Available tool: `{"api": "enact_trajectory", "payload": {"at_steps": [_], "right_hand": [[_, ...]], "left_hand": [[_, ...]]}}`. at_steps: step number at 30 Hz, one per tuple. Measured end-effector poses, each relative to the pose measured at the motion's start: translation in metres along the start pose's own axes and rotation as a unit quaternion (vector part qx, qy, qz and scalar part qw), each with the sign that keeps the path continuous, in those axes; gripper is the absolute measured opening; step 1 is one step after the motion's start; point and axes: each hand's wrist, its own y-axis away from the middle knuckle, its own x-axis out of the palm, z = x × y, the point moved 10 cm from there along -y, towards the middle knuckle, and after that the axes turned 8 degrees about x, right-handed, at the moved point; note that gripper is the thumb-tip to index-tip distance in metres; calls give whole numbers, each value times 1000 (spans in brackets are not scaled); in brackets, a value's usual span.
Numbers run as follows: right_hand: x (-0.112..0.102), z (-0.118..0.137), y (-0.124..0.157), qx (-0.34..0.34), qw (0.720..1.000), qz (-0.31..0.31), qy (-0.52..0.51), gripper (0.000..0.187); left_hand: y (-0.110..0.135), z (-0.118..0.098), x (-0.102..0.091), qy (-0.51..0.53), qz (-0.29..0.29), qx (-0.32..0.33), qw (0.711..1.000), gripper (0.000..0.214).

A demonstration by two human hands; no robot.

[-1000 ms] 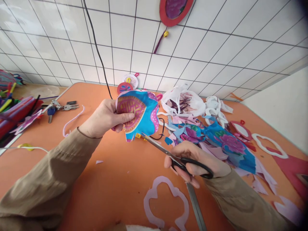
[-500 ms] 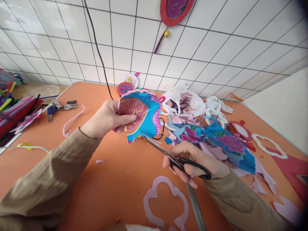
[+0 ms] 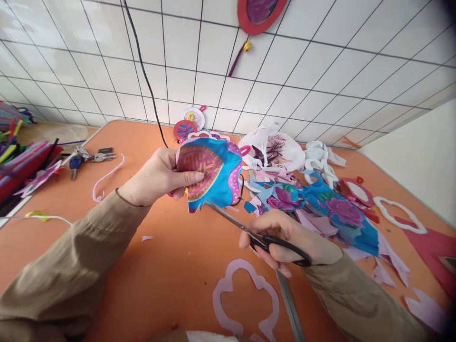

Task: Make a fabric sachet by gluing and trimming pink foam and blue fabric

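Observation:
My left hand point(image 3: 166, 175) pinches the left side of a blue patterned piece of fabric point(image 3: 224, 183), thumb on top, with a gold-on-maroon motif and pink dotted band. A pale scalloped rim shows behind its upper edge. My right hand point(image 3: 290, 240) has its fingers in the black handles of a pair of scissors point(image 3: 261, 240). The scissor blades point up-left, nearly together, their tips at the fabric's lower edge, where small notches show. Below lies a pale pink cloud-shaped frame point(image 3: 219, 304) with a gap at its bottom.
Fabric scraps point(image 3: 342, 213) and a white plastic bag point(image 3: 290, 152) lie to the right. Keys point(image 3: 103, 156) and a lilac pipe cleaner point(image 3: 107, 175) are at left. Round ornaments point(image 3: 185, 129) stand by the tiled wall point(image 3: 181, 80). A black cable point(image 3: 142, 66) hangs down it.
The fabric has turned slightly and its right side has shifted a little to the right. The scissors have moved slightly left, and their blades have drawn closer together at the lower edge.

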Motion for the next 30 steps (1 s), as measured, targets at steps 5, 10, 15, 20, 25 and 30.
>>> {"api": "enact_trajectory", "payload": {"at_steps": [5, 10, 15, 20, 25, 30], "right_hand": [[0, 0, 1, -9, 1000, 9, 1, 52], [2, 6, 3, -8, 1000, 3, 7, 53], [1, 5, 4, 3, 1000, -7, 14, 45], [0, 0, 3, 5, 1000, -4, 17, 41], [-1, 0, 2, 8, 1000, 0, 20, 46], [-2, 0, 2, -6, 999, 12, 33, 54]], "left_hand": [[0, -2, 1, 5, 10, 11, 1000, 18], [-1, -3, 2, 33, 23, 24, 999, 19], [0, 4, 9, 94, 38, -3, 995, 16], [2, 13, 16, 140, 50, -33, 988, 19], [2, 16, 19, 186, 49, -44, 980, 19], [1, 16, 16, 192, 37, -45, 980, 17]]}}
